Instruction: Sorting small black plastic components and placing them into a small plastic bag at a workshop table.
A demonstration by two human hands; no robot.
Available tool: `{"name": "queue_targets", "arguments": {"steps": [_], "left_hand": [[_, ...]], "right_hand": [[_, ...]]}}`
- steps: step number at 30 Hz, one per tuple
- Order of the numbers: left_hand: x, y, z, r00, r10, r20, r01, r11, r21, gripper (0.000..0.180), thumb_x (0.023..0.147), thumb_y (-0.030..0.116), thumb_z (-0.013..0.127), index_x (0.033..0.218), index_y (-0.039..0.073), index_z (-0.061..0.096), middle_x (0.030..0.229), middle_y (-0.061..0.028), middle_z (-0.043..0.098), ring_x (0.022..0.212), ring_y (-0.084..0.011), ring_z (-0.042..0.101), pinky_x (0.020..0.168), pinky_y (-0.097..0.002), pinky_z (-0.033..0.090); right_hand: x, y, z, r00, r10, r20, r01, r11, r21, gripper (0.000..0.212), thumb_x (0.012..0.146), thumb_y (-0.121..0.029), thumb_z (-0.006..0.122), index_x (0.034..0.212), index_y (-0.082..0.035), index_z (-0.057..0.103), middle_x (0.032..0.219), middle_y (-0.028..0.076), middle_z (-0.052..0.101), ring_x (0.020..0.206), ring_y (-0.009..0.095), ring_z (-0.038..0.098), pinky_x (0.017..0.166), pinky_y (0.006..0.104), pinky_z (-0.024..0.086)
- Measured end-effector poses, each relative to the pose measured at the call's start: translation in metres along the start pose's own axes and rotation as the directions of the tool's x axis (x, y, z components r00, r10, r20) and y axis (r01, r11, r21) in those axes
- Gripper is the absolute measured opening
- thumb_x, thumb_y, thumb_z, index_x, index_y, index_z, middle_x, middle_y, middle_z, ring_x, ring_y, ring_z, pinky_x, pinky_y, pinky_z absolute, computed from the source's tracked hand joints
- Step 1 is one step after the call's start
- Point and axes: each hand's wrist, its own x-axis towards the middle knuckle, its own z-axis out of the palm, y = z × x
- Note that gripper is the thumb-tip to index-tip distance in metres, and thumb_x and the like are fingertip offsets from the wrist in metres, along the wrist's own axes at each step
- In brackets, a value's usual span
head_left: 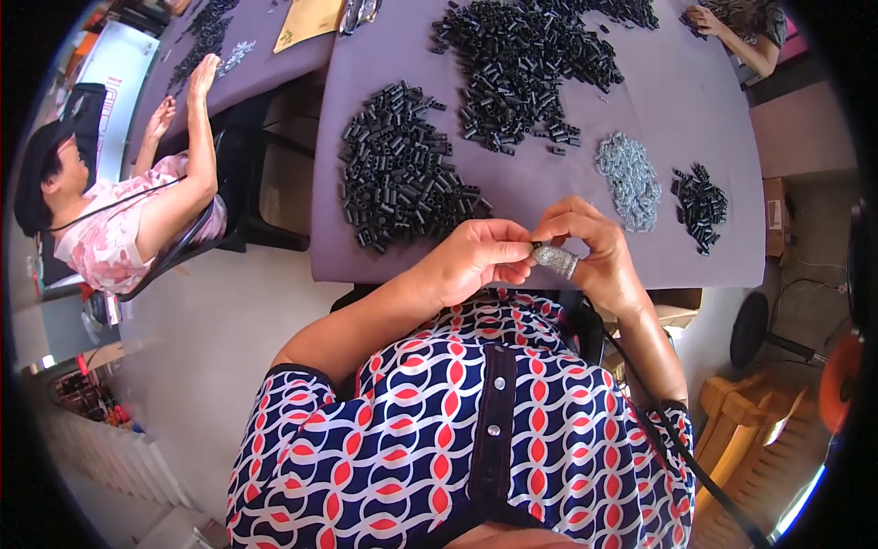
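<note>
In the head view, locate the small dark piece between the fingertips of both hands, over the near part of the desk. Note the left hand, closed in a thumb-and-finger pinch on one side of the piece, and the right hand, with fingers bent inward and pinching from the other side. Note also the grey wrap around one digit of the right hand, apparently the thumb. Judge the step in hand as fine two-handed fingertip work on a single piece; unable to tell, at this size, whether gripping a second part as well. Observe the near black pile beyond the left hand, the larger black pile farther back, the silvery pile beyond the right hand, and the small black pile to the right of the silvery one. For the next move, provide a firm counter-hold with one hand and small, controlled finger pressure with the other; avoid dropping the piece.
</note>
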Motion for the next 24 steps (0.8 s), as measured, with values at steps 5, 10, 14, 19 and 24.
{"name": "queue_targets", "arguments": {"steps": [5, 10, 14, 19, 24], "left_hand": [[-0.012, 0.005, -0.003, 0.996, 0.079, -0.044, -0.068, 0.976, 0.207, 0.012, 0.095, 0.011, 0.062, 0.105, 0.003, 0.064, 0.097, -0.0062, 0.069, 0.086, -0.0146, 0.066, 0.082, -0.0311, 0.054], [-0.011, 0.001, -0.009, 0.995, 0.095, -0.025, -0.086, 0.967, 0.241, 0.013, 0.098, 0.009, 0.058, 0.108, 0.002, 0.061, 0.102, -0.0097, 0.068, 0.094, -0.0204, 0.068, 0.088, -0.0354, 0.055], [-0.012, 0.006, -0.011, 0.993, 0.113, -0.017, -0.108, 0.979, 0.174, 0.013, 0.098, 0.009, 0.057, 0.109, 0.003, 0.061, 0.106, -0.0110, 0.067, 0.100, -0.0218, 0.067, 0.091, -0.0367, 0.054], [-0.013, 0.008, -0.016, 0.996, 0.077, 0.051, -0.086, 0.978, 0.190, 0.013, 0.099, 0.010, 0.056, 0.109, 0.003, 0.060, 0.114, -0.0118, 0.065, 0.108, -0.0228, 0.064, 0.095, -0.0374, 0.052], [-0.010, 0.009, -0.020, 0.991, 0.062, 0.120, -0.090, 0.966, 0.242, 0.012, 0.099, 0.010, 0.055, 0.108, 0.003, 0.060, 0.116, -0.0106, 0.064, 0.109, -0.0211, 0.064, 0.095, -0.0366, 0.052]], "right_hand": [[0.043, 0.022, -0.031, 0.975, -0.052, -0.217, -0.080, 0.826, -0.557, 0.027, 0.080, -0.005, 0.070, 0.107, -0.002, 0.068, 0.097, 0.013, 0.067, 0.086, 0.028, 0.066, 0.074, 0.0347, 0.053], [0.094, 0.040, -0.026, 0.971, -0.197, -0.139, 0.058, 0.751, -0.658, 0.023, 0.080, -0.004, 0.067, 0.104, -0.004, 0.067, 0.099, 0.013, 0.064, 0.094, 0.033, 0.064, 0.080, 0.0395, 0.053], [0.101, 0.042, -0.017, 0.971, -0.239, -0.002, 0.148, 0.610, -0.778, 0.020, 0.078, -0.006, 0.068, 0.098, -0.005, 0.065, 0.099, 0.011, 0.062, 0.098, 0.032, 0.060, 0.084, 0.0420, 0.051], [0.065, 0.025, -0.018, 0.968, -0.249, -0.025, 0.171, 0.731, -0.661, 0.030, 0.072, 0.004, 0.065, 0.101, -0.003, 0.067, 0.107, 0.012, 0.064, 0.105, 0.033, 0.059, 0.089, 0.0413, 0.050], [0.041, 0.033, -0.025, 0.970, -0.005, -0.244, -0.114, 0.874, -0.472, 0.040, 0.069, 0.013, 0.058, 0.106, 0.000, 0.066, 0.105, 0.016, 0.064, 0.096, 0.035, 0.063, 0.082, 0.0363, 0.052]]}}
